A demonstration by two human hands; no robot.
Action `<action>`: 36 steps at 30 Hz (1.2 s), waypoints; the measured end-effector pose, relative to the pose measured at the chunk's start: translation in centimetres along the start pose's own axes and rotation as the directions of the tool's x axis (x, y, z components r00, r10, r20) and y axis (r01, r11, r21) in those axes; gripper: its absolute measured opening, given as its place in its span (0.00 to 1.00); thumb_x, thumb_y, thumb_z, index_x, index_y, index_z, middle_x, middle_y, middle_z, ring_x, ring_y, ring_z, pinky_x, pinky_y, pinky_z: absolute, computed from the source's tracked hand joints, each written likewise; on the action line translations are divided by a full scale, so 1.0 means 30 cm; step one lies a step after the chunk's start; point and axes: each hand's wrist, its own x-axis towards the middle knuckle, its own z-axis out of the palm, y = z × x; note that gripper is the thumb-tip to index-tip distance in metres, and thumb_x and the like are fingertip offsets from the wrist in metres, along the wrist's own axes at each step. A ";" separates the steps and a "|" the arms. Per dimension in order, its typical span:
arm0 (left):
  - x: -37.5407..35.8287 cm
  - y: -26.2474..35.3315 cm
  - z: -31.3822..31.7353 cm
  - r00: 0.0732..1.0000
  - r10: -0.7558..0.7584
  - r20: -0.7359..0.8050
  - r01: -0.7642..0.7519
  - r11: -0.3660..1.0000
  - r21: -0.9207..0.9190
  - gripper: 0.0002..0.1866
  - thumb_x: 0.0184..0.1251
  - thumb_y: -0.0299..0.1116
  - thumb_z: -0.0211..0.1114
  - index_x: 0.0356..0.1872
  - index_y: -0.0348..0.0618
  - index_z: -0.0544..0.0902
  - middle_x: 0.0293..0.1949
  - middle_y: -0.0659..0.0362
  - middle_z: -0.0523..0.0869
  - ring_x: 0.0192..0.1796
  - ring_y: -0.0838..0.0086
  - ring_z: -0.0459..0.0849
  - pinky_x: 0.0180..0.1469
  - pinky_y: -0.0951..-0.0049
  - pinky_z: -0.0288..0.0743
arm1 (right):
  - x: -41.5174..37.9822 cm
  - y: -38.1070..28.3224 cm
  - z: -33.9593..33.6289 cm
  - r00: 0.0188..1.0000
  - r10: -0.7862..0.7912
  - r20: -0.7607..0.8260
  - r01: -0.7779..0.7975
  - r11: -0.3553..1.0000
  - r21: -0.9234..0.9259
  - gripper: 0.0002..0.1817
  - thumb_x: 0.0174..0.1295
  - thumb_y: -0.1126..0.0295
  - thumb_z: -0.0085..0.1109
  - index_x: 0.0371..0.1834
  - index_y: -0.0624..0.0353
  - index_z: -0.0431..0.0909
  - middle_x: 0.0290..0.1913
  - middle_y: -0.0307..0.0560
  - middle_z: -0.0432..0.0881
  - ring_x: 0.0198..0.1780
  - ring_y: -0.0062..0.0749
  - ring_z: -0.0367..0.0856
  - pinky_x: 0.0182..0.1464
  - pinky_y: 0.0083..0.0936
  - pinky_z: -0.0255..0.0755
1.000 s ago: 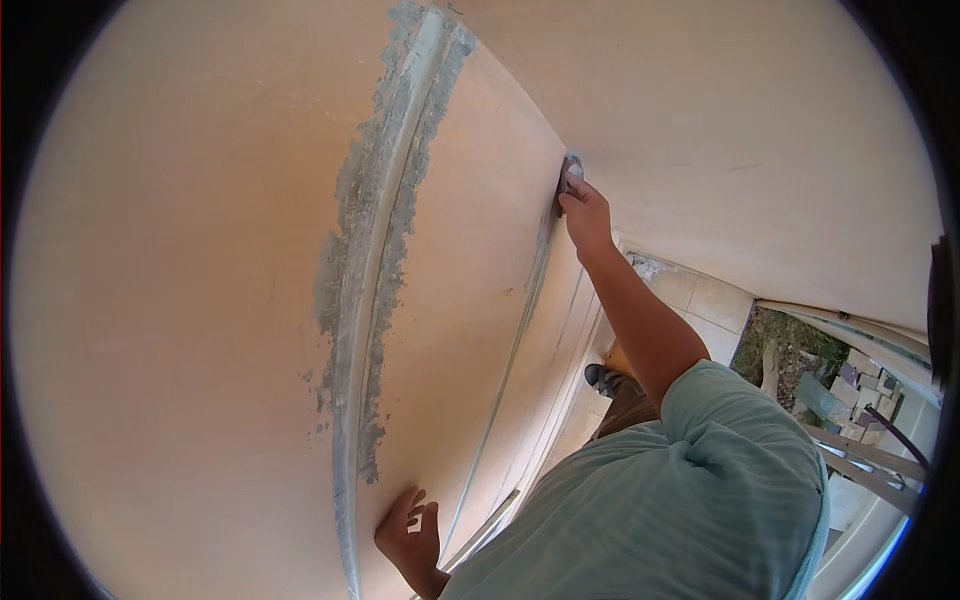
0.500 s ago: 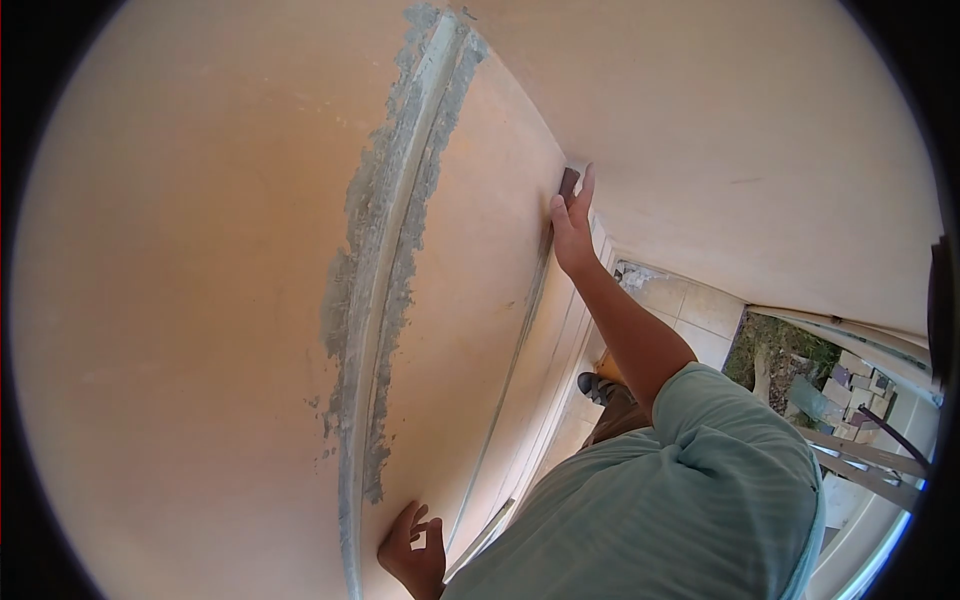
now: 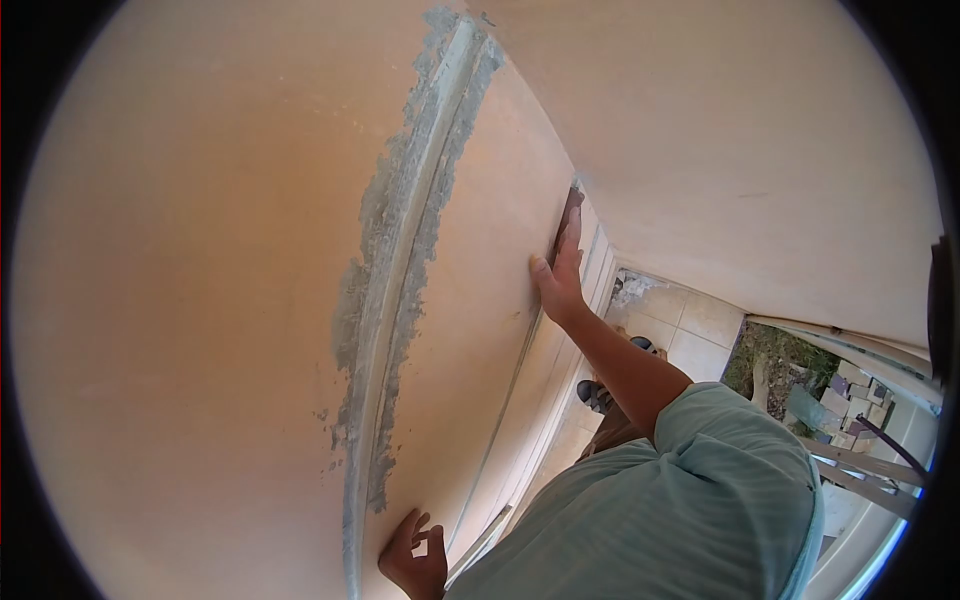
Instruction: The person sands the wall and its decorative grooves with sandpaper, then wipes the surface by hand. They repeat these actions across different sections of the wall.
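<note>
My right hand is pressed along a dark brown narrow piece, which lies against the wall near the corner. Its thumb is spread out on the wall surface, and the fingers partly cover the piece. A thin grey groove line runs down the wall below this hand. My left hand rests by the wall at the bottom, fingers curled toward the thumb in a ring, with nothing visible between them. Left of both hands, a pale strip is edged with rough grey plaster.
A second smooth wall meets this one at the corner. Floor tiles and feet in dark sandals show below. At the right are a frame bar, broken paving pieces and soil.
My right hand and the dark brown piece have moved down along the wall, away from the upper corner. A second sandal now shows. My left hand has hardly moved.
</note>
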 end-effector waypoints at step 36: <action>-0.003 0.006 0.010 1.000 0.023 -0.019 -0.024 0.999 -0.025 0.18 0.55 0.22 0.72 0.48 0.32 0.87 0.39 0.46 0.93 0.40 0.62 0.93 0.42 0.68 0.87 | 0.073 0.030 -0.031 0.997 0.074 -0.011 -0.074 0.997 0.032 0.51 0.72 0.52 0.54 0.84 0.62 0.31 0.85 0.62 0.45 0.85 0.54 0.41 0.78 0.63 0.18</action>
